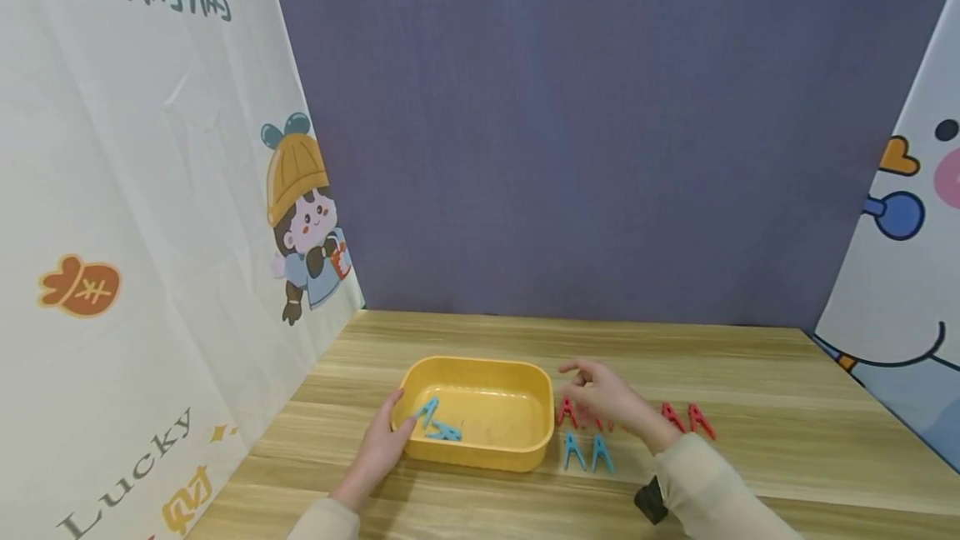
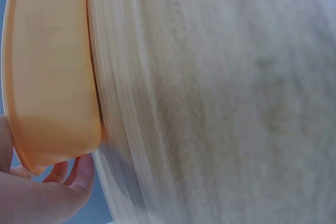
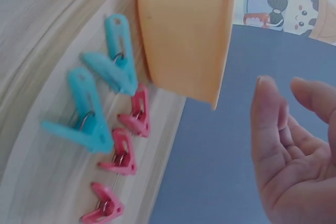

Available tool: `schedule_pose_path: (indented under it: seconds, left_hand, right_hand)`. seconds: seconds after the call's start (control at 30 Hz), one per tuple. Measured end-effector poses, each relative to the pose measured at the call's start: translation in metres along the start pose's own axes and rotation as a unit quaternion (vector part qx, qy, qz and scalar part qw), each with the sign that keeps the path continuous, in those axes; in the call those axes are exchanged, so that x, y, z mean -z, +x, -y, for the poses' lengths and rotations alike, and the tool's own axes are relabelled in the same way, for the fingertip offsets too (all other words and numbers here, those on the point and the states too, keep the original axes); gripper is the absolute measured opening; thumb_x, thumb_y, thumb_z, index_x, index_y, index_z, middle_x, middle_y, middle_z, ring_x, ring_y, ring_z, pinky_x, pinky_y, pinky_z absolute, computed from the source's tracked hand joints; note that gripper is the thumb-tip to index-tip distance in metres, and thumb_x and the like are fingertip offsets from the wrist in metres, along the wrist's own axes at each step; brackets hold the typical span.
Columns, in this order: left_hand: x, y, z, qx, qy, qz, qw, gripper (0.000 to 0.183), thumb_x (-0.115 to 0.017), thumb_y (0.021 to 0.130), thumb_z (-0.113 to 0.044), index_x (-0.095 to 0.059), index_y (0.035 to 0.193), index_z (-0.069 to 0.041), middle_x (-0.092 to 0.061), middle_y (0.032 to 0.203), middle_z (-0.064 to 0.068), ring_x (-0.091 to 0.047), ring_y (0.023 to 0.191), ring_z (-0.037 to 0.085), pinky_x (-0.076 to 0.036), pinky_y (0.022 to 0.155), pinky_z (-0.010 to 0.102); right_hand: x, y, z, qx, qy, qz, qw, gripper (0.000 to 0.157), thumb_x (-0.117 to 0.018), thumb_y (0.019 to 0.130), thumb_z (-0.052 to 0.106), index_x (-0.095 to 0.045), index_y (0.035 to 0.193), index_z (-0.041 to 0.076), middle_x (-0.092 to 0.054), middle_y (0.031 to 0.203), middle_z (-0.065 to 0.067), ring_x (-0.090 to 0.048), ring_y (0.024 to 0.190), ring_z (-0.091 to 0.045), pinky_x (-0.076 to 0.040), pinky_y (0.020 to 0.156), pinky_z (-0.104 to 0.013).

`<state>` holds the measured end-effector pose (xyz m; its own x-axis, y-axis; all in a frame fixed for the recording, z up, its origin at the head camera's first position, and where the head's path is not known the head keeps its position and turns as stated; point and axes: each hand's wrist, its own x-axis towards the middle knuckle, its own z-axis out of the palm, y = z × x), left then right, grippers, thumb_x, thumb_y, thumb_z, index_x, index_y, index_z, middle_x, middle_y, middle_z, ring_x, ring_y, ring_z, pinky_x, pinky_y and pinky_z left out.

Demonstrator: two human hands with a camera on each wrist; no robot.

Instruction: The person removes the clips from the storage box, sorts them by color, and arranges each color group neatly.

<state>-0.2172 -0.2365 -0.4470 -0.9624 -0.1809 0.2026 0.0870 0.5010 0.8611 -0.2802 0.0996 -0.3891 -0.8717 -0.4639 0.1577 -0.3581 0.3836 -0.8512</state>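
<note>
A yellow plastic basin [image 1: 510, 458] sits on the table with two blue clothespins [image 1: 446, 432] lying inside at its left end. My left hand [image 1: 384, 442] grips that end, thumb at the rim and fingers against the outer wall [image 2: 58, 103]. Above the table, just past the basin's right end, my right hand [image 1: 603, 397] is raised with nothing in it. Its thumb and index finger are bent and apart in the right wrist view. Below that hand lie two more blue clothespins [image 3: 86, 116] and several red clothespins [image 3: 122, 153], partly hidden by it in the head view.
Two more red clothespins [image 1: 699, 421] lie right of my right wrist. A small black object [image 1: 651, 500] shows beside the right sleeve. A dark blue panel [image 1: 562, 148] rises behind the wooden table [image 1: 810, 457], with printed white sheets [image 1: 187, 232] at both sides.
</note>
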Motion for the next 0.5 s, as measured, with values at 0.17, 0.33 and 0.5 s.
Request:
schedule_pose_path:
  seconds: [0.17,0.33,0.5]
  left_hand:
    - [0.001,0.0,0.0,-0.002,0.006,-0.001,1.0,0.052,-0.051,0.092,-0.01,-0.032,0.138,0.006,-0.029,0.138,0.033,-0.026,0.126,0.048,-0.023,0.101,0.059]
    - [0.0,0.0,0.0,-0.002,0.003,-0.001,1.0,0.052,-0.051,0.091,-0.01,-0.032,0.137,0.005,-0.03,0.138,0.033,-0.026,0.126,0.048,-0.023,0.102,0.059]
    - [0.0,0.0,0.0,-0.001,-0.001,0.001,1.0,0.052,-0.051,0.092,-0.01,-0.032,0.138,0.006,-0.029,0.138,0.033,-0.026,0.126,0.048,-0.023,0.102,0.059]
  right_hand:
    - [-0.006,0.005,0.007,0.001,0.015,-0.004,1.0,0.039,-0.058,0.09,0.012,-0.048,0.125,-0.002,-0.054,0.08,-0.012,-0.057,0.054,-0.034,-0.051,0.048,-0.051]
    - [-0.012,0.01,0.014,0.023,-0.013,-0.007,1.0,0.036,-0.059,0.09,0.013,-0.051,0.123,0.001,-0.055,0.08,-0.01,-0.057,0.051,-0.027,-0.05,0.043,-0.041]
    - [-0.019,0.016,0.02,0.024,0.008,0.004,1.0,0.037,-0.059,0.09,0.014,-0.05,0.123,0.0,-0.053,0.082,-0.01,-0.059,0.061,-0.025,-0.053,0.05,-0.036]
